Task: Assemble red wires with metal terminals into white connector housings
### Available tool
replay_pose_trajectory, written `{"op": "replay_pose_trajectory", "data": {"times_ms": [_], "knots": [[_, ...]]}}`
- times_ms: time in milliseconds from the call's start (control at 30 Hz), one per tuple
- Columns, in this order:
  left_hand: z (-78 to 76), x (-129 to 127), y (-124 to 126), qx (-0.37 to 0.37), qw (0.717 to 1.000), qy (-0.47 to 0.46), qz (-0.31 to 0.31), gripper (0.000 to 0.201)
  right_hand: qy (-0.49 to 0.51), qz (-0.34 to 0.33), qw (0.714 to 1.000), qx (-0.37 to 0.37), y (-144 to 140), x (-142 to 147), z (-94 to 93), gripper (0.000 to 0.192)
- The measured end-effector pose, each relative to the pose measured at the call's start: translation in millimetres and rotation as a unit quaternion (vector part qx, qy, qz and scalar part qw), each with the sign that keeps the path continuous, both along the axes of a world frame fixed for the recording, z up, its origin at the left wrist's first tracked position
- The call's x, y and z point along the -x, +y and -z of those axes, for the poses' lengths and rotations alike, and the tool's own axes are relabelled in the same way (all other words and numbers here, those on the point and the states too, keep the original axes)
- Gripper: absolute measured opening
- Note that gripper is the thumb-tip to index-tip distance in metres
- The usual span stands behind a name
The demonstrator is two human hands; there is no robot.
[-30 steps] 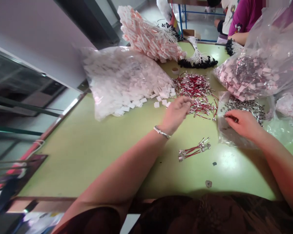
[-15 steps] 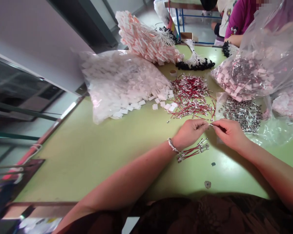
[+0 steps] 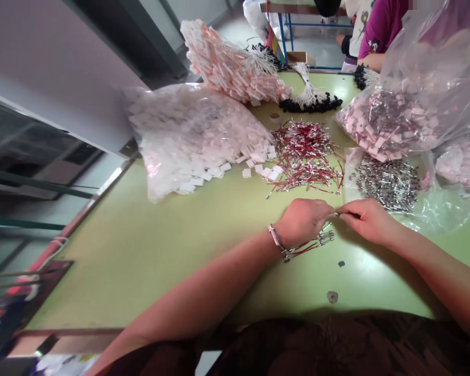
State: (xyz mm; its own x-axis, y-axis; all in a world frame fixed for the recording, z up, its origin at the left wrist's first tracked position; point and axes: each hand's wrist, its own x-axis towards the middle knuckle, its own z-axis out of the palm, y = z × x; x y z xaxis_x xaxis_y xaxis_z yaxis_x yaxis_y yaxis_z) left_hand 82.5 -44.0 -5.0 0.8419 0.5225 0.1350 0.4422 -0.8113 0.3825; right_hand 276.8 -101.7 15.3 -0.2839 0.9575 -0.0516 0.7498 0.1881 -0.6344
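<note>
My left hand [image 3: 303, 222] and my right hand [image 3: 370, 222] meet fingertip to fingertip over the table. Between their pinched fingers is a small metal terminal [image 3: 336, 213], mostly covered. Partly under my left hand and wrist lies a small bunch of red wires [image 3: 307, 246] with silvery metal ends. Beyond the hands is a larger heap of red wires [image 3: 303, 143] with the same kind of ends. Close past my right hand, loose metal parts [image 3: 391, 183] are piled on an opened clear plastic bag [image 3: 434, 211].
A plastic bag [image 3: 203, 125] spills small white pieces at left. Behind it lies a bundle of pinkish-white parts [image 3: 227, 65]; white wires with black ends [image 3: 309, 94] are near the far edge. A bag of pinkish pieces [image 3: 395, 122] stands right. A person in purple [image 3: 379, 31] sits opposite.
Both hands have come slightly nearer to me, still joined at the fingertips. My left hand now covers more of the small bunch of red wires. The view has shifted a little.
</note>
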Motion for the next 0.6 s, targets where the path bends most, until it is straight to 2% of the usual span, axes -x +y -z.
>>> {"op": "replay_pose_trajectory", "data": {"times_ms": [67,133,233,300,367,467,533,600], "knots": [[-6.2,0.2,6.1,-0.004,1.0,0.013,0.02,0.029,-0.01,0.025,0.999,0.017,0.2,2.7,1.4,0.025],[-11.5,-1.5,16.5,0.01,0.999,-0.033,0.017,0.028,-0.044,0.03,0.999,-0.006,0.6,7.0,3.9,0.026],[-10.8,-8.4,33.1,0.014,0.991,-0.116,-0.071,0.026,-0.122,-0.016,0.991,-0.054,-0.7,13.3,7.5,0.028],[-3.7,-14.8,40.0,-0.003,0.988,-0.098,-0.119,0.021,-0.146,-0.058,0.985,-0.068,-1.5,13.5,7.1,0.028],[5.1,-20.6,42.3,-0.02,0.989,-0.044,-0.138,0.018,-0.14,-0.058,0.985,-0.079,0.7,6.9,3.2,0.029],[14.5,-24.7,40.9,-0.034,0.984,0.011,-0.175,0.019,-0.162,0.063,0.98,-0.101,11.8,-16.5,-6.7,0.03],[17.5,-23.4,40.1,-0.035,0.983,0.028,-0.179,0.019,-0.227,0.149,0.957,-0.101,21.0,-34.3,-11.7,0.028],[19.1,-19.6,40.4,-0.038,0.986,0.028,-0.162,0.02,-0.288,0.181,0.937,-0.084,27.4,-46.3,-12.7,0.026]]}}
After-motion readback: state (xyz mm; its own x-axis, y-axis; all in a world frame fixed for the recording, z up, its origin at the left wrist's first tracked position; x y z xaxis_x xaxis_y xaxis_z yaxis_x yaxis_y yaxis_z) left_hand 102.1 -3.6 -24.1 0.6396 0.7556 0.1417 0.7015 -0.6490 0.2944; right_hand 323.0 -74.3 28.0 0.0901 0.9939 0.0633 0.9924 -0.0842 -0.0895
